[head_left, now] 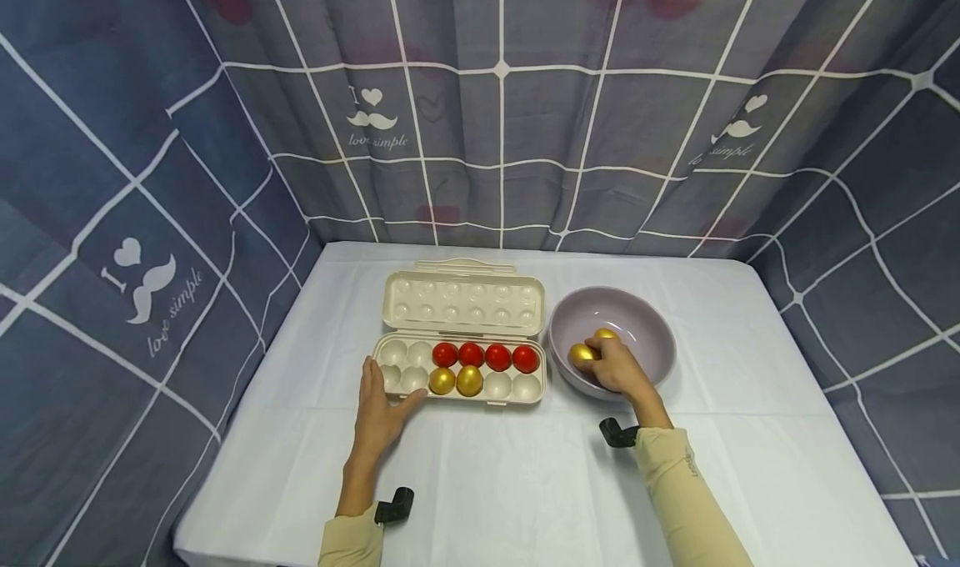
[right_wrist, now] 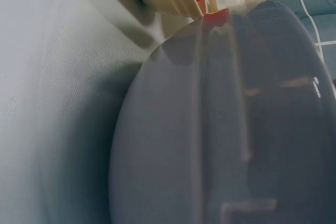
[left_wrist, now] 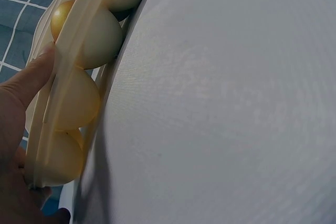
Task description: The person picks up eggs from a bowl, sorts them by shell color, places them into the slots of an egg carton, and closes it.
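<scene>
A cream egg carton [head_left: 459, 398] stands with its lid [head_left: 465, 298] folded back, also seen edge-on as the carton [left_wrist: 73, 98] in the left wrist view. Several red eggs [head_left: 498, 357] fill the right part of its back row; two golden eggs [head_left: 469, 381] sit in the front row. My left hand [head_left: 381, 417] holds the carton's front left corner, thumb along the front rim and fingers at the end. Inside the mauve bowl [head_left: 651, 325], my right hand [head_left: 619, 368] grips a golden egg [head_left: 582, 354]. Another golden egg [head_left: 606, 333] lies just behind. The bowl wall hides the right hand in the right wrist view.
Both things stand on a white cloth-covered table [head_left: 495, 475], with the bowl close to the carton's right end. A grey-blue checked curtain [head_left: 465, 117] hangs behind and along both sides. Each wrist wears a small black mount [head_left: 618, 434].
</scene>
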